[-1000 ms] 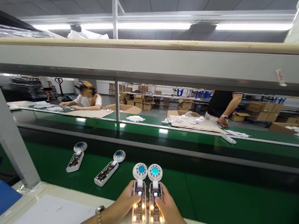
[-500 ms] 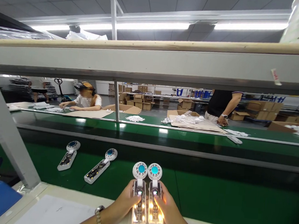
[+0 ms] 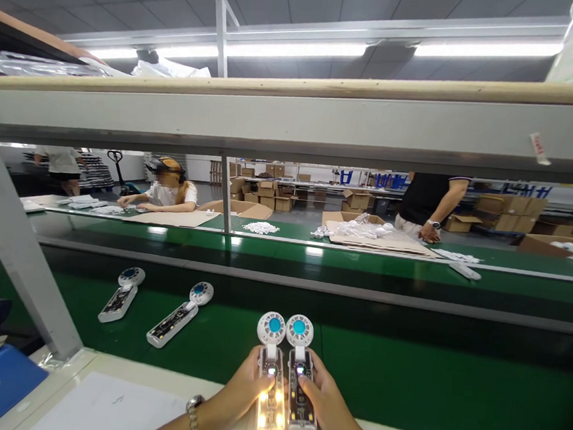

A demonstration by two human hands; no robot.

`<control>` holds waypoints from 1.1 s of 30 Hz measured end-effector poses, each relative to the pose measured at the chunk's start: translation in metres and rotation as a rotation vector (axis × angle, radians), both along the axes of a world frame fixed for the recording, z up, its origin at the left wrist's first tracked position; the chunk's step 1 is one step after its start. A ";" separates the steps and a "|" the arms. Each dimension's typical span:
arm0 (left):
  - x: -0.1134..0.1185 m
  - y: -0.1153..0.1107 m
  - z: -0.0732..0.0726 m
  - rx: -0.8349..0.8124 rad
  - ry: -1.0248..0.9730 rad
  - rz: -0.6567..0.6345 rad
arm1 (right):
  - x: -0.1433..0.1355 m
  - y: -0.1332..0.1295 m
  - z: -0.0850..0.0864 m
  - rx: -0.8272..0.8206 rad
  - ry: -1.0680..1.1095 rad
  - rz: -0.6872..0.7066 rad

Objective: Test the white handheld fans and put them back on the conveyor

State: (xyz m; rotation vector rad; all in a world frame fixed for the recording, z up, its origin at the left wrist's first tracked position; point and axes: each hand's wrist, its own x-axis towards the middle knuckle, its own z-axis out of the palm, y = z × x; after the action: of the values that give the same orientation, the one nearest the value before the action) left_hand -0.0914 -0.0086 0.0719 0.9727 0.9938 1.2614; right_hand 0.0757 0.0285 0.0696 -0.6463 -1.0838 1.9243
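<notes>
A: Where are the two fans?
B: Side by side at six o'clock, at the near edge of the green belt [image 3: 404, 366]. The left hand [image 3: 238, 398] is closed round the left fan [image 3: 271, 374], thumb on its handle. The right hand [image 3: 327, 409] is closed round the right fan [image 3: 300, 377] in the same way.

A: Which way do they lie?
B: Both long axes run from six to twelve o'clock, round heads with blue centres pointing away, handles under each grip. The two bodies touch or nearly touch; each hand sits on the outer side of its own fan, so neither is nearer.

A: Anything else on the belt?
B: Two loose fans, at about ten o'clock: the far fan [image 3: 120, 286] and the near fan [image 3: 179, 315], both tilted, heads up and to the right.

A: What has changed?
B: A second ago both held handles glowed; now only the left one is lit, the right one is dark. The two loose fans have drifted leftwards along the belt.
</notes>
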 end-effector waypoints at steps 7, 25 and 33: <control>-0.002 -0.002 -0.003 0.013 -0.061 -0.059 | 0.002 -0.001 0.001 -0.037 -0.048 -0.032; -0.008 0.001 -0.008 0.035 -0.143 -0.129 | 0.003 0.002 -0.009 0.099 0.050 0.061; -0.008 0.002 -0.007 0.025 -0.148 -0.137 | -0.001 0.003 -0.016 0.084 0.049 0.002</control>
State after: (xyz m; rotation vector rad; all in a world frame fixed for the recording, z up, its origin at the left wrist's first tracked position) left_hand -0.0996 -0.0066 0.0648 0.9363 0.7851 1.2154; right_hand 0.0747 0.0317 0.0531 -0.5491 -1.1283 1.8754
